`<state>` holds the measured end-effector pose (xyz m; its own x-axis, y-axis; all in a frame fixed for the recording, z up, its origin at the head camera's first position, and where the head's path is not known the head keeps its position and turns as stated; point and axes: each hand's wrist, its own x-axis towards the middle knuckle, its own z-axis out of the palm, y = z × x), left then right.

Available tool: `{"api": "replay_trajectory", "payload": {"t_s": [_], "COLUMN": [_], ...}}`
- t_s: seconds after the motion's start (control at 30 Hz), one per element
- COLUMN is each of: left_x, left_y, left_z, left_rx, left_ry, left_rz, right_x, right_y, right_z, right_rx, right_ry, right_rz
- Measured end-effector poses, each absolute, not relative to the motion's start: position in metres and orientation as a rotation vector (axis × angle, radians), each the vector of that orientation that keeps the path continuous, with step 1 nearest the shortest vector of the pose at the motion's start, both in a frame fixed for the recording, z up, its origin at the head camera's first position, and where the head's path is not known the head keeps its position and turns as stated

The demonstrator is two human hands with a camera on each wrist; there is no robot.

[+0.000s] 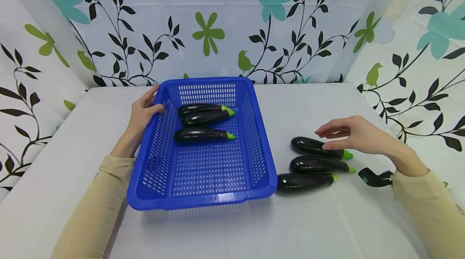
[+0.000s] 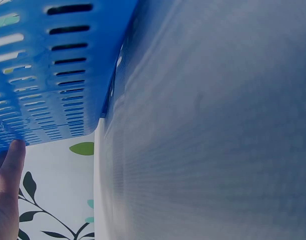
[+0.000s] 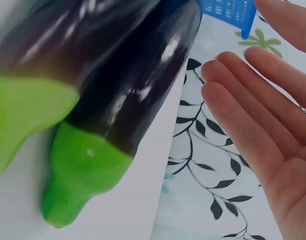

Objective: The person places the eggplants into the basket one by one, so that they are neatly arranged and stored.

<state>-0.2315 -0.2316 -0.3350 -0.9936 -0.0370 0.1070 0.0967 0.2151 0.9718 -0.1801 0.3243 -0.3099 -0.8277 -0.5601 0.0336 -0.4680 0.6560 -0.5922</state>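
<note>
A blue plastic basket (image 1: 208, 170) with slotted walls has three dark eggplants lying inside, one of them the lower eggplant (image 1: 200, 134). My left hand (image 1: 141, 111) grips its left rim near the far corner, thumb over the edge. In the left wrist view, fingers (image 2: 12, 167) show against the slotted wall (image 2: 68, 90). Right of the basket lie three more eggplants with green stems: a far one (image 1: 308, 146), a middle one (image 1: 316, 164) and a near one (image 1: 303, 181). Over the far one hovers my right hand (image 1: 350, 132), fingers loosely bent and holding nothing; the right wrist view shows a gap beside the eggplant (image 3: 143, 75).
A white cloth covers the table (image 1: 236, 234). Behind it hangs a curtain (image 1: 225, 13) printed with leaves, flowers and birds. The near eggplant lies right against the basket's right side. A small black device (image 1: 375, 178) sits at the right wrist.
</note>
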Motion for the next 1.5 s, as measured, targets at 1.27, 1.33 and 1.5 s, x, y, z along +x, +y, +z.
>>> {"api": "replay_trajectory", "payload": {"t_s": [1.27, 1.33, 1.5], "left_x": [-0.229, -0.229, -0.229], "left_y": [-0.230, -0.230, -0.230], "left_z": [-0.335, -0.335, -0.335], "left_rx": [-0.079, -0.080, -0.080], "left_ry": [-2.354, -2.353, -2.359], "left_rz": [-1.895, -1.897, -1.893], "right_x": [-0.198, -0.198, -0.199], "right_y": [0.337, 0.337, 0.336], "right_z": [-0.339, -0.339, -0.340], "right_rx": [-0.728, -0.731, -0.723], "right_ry": [2.515, 2.520, 2.522], "right_rz": [-0.923, -0.920, -0.925]}}
